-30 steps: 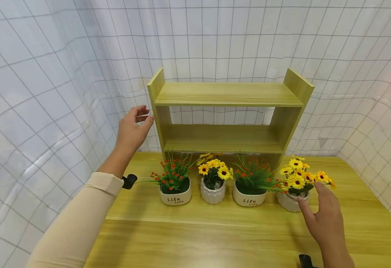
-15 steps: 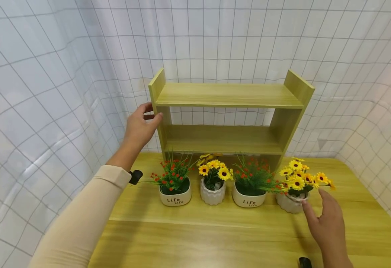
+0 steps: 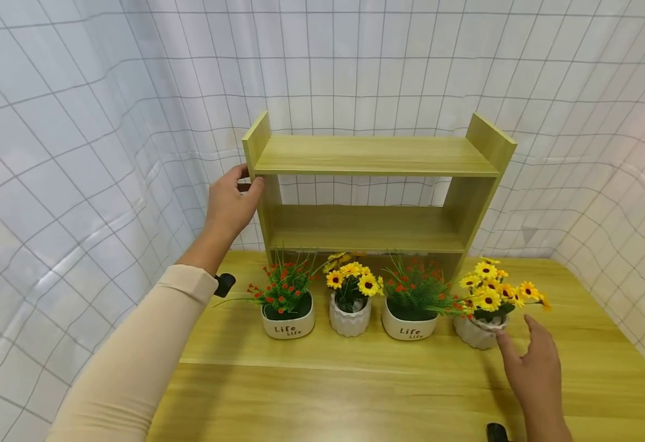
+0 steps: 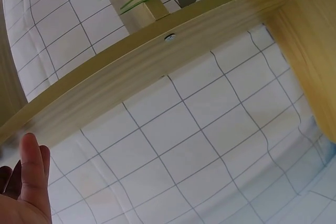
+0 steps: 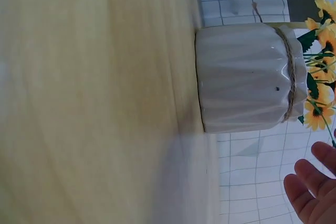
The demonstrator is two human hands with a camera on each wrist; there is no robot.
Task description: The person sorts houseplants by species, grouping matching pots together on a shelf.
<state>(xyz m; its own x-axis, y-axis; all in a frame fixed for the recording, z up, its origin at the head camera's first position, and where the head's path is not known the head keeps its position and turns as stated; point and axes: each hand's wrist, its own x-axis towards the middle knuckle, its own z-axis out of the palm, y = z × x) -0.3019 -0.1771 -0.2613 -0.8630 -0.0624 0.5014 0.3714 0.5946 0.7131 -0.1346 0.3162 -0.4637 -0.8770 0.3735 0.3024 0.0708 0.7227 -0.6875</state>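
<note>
Best steady the tiered, yellow wooden shelf (image 3: 374, 153), upper centre, with left hand (image 3: 231, 201) pinched on its side, and lift spread-fingered right hand (image 3: 534, 367) clear of the fluted white flowerpot (image 3: 474, 333), lower right.

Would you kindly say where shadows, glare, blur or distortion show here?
Head view: pale glare on the near tabletop, soft shadow beside the left sleeve; left wrist view: the shelf panel looks bowed, suggesting lens distortion; right wrist view: blurred tabletop grain, another soft shadow, faint highlights on the white pot.
</note>
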